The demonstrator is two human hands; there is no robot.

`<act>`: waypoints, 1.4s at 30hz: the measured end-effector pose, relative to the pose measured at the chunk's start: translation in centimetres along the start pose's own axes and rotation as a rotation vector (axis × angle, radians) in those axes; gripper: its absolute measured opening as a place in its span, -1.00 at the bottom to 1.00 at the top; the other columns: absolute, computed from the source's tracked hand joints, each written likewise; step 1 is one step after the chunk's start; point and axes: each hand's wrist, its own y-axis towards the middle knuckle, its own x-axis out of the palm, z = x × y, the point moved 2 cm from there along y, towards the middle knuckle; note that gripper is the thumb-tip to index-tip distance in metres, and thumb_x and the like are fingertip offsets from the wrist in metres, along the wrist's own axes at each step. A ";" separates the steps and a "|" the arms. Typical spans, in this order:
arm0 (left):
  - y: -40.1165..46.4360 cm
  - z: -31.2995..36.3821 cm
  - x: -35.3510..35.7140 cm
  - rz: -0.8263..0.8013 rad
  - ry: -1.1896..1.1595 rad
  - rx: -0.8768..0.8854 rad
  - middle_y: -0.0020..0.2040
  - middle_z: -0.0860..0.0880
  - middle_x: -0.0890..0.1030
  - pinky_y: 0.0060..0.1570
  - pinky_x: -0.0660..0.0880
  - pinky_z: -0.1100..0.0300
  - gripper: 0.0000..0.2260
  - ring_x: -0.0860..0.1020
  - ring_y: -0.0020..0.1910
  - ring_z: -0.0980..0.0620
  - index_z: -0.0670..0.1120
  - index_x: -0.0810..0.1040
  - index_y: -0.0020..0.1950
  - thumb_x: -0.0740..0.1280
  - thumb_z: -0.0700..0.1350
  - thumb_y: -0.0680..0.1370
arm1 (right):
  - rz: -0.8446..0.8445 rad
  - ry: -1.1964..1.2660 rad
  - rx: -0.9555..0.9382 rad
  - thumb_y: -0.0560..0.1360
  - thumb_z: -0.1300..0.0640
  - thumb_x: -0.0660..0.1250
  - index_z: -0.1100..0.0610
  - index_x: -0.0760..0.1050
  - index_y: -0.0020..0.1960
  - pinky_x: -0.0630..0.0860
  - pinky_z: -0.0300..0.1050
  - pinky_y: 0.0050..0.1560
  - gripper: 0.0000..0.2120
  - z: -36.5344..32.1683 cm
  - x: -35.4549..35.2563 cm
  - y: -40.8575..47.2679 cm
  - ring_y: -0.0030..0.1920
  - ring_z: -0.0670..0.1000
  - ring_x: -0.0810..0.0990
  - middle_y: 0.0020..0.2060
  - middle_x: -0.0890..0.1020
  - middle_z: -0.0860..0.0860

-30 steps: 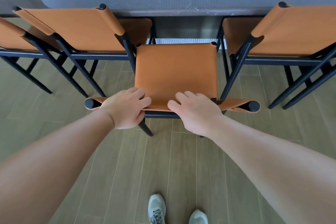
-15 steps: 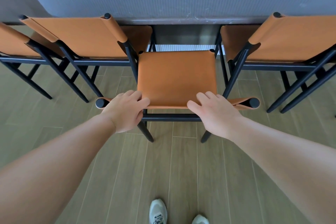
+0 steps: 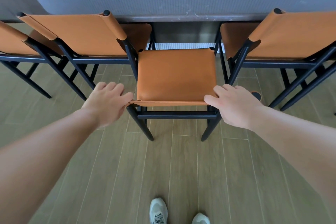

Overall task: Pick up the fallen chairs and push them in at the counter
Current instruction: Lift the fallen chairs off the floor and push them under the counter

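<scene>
Hands: left hand point(image 3: 107, 102), right hand point(image 3: 234, 104) grip backrest point(image 3: 169, 103) ends so I push squarely.
Seat point(image 3: 176, 72): not yet under counter point(image 3: 181, 2).

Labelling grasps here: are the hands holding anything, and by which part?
Both hold the middle chair by the top of its backrest: left hand at the left end, right hand near the right end.

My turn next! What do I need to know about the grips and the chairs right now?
Left grip holds the middle chair at the left end of its backrest; right grip holds the right end.
Chair stands upright facing the counter, set back from the left chair and right chair.
Done: it is on its legs; no fallen chair in view.
Left: push it in level with the others, then let go.
</scene>
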 end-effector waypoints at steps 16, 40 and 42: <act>-0.2 -0.7 0.6 -0.043 -0.017 -0.042 -0.10 -0.09 0.50 -0.27 0.42 0.02 -0.67 0.45 -0.13 -0.16 -0.06 0.55 0.04 0.40 -0.30 0.31 | -0.032 -0.108 0.189 0.41 0.34 0.28 0.00 0.32 0.30 0.35 0.00 -0.09 -0.48 1.3 0.8 -2.1 -0.13 0.07 0.34 -0.09 0.39 0.04; 10.6 -4.1 -0.2 0.073 0.034 0.153 -0.10 -0.13 0.50 -0.23 0.46 -0.07 -0.59 0.46 -0.16 -0.17 -0.06 0.50 0.03 0.53 -0.23 0.25 | 0.167 -0.051 0.333 0.27 0.45 0.36 0.15 0.49 0.09 0.34 0.05 -0.22 -0.57 6.2 1.4 0.2 -0.26 0.16 0.40 -0.26 0.41 0.13; 11.2 -4.6 0.2 0.077 0.039 0.158 -0.10 -0.12 0.49 -0.25 0.43 -0.04 -0.58 0.45 -0.17 -0.16 -0.05 0.47 0.03 0.52 -0.22 0.24 | 0.196 -0.050 0.318 0.25 0.45 0.36 0.17 0.50 0.07 0.32 0.05 -0.24 -0.58 6.7 1.3 0.9 -0.29 0.16 0.38 -0.28 0.40 0.13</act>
